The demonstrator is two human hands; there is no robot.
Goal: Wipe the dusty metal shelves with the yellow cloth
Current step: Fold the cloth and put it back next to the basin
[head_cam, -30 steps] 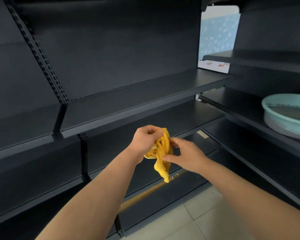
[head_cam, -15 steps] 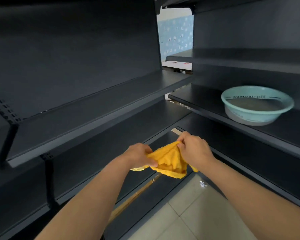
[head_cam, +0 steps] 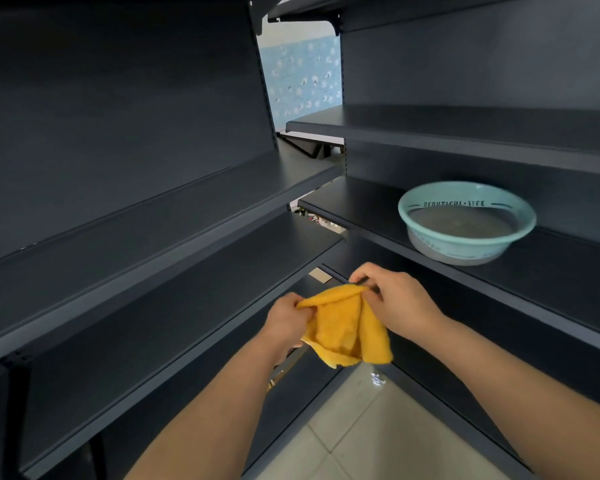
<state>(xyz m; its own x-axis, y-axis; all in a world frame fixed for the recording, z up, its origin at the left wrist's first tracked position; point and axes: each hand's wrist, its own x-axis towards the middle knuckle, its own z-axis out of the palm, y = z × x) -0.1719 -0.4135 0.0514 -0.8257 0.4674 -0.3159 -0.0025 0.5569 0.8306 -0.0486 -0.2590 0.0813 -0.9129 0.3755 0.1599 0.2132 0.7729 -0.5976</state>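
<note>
**Where is the cloth, and who holds it?**
A yellow cloth point(head_cam: 347, 327) hangs in mid-air at the centre of the view, in front of the corner where two runs of dark metal shelves point(head_cam: 160, 233) meet. Both hands grip it. The left hand point(head_cam: 286, 320) has its fingers curled round the top left corner. The right hand point(head_cam: 395, 303) pinches the top right corner between thumb and fingers. The cloth sags between them in loose folds and touches no shelf.

**What is around it?**
On the left, long shelves run toward the corner, one above another, with a plain dark back panel behind them. On the right, a second unit stands at an angle. Its middle shelf point(head_cam: 361, 216) carries a pale green basin point(head_cam: 466, 220) with dark lettering round the inner rim and greyish liquid inside. The basin sits above and to the right of the hands, well apart from the cloth.

**Does anything stand in the way?**
Both forearms cross the lower view and hide parts of the lowest shelves. Below the cloth is a pale tiled floor point(head_cam: 361, 441), with a small white scrap point(head_cam: 377, 378) lying just under the cloth's lower edge. A thin brass-coloured strip point(head_cam: 284, 372) shows beside the left wrist. A small beige label point(head_cam: 320, 274) sits on a shelf edge just above the cloth. Through the gap at the corner, a blue patterned wall point(head_cam: 302, 74) shows.
</note>
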